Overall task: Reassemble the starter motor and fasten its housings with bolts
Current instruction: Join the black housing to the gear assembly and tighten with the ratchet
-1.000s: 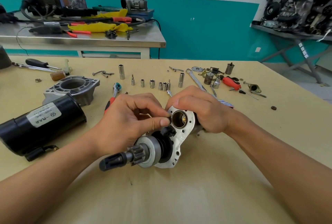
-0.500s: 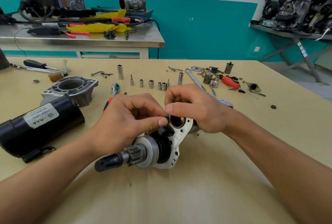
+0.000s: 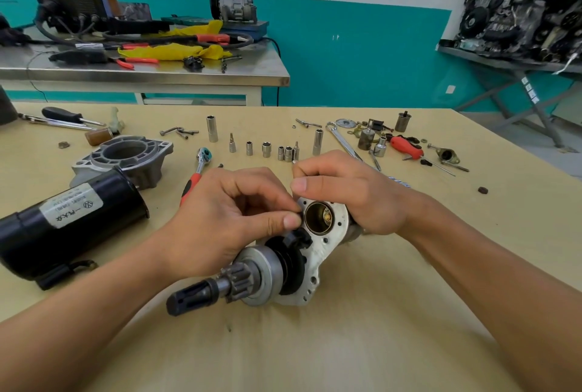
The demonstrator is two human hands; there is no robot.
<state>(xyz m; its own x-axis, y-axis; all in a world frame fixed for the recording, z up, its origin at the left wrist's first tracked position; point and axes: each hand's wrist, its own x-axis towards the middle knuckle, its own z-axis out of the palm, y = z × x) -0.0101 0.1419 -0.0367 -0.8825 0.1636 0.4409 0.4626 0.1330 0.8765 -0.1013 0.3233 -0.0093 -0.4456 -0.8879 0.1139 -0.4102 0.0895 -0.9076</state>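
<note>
Both left hand, right hand grip plate edge; sockets behind.

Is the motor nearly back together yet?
Not nearly. Done: the gear shaft sits through the plate. In hand: left hand and right hand grip the plate by its round hole. Still to do: black body and grey housing lie apart, bolts loose.

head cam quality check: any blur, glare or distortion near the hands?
Head view: left hand, right hand and starter assembly are sharp; light is soft and even, shadows faint, no harsh glare near them; the wide angle stretches the frame corners, and the engine pile top right looks smeared.
</note>
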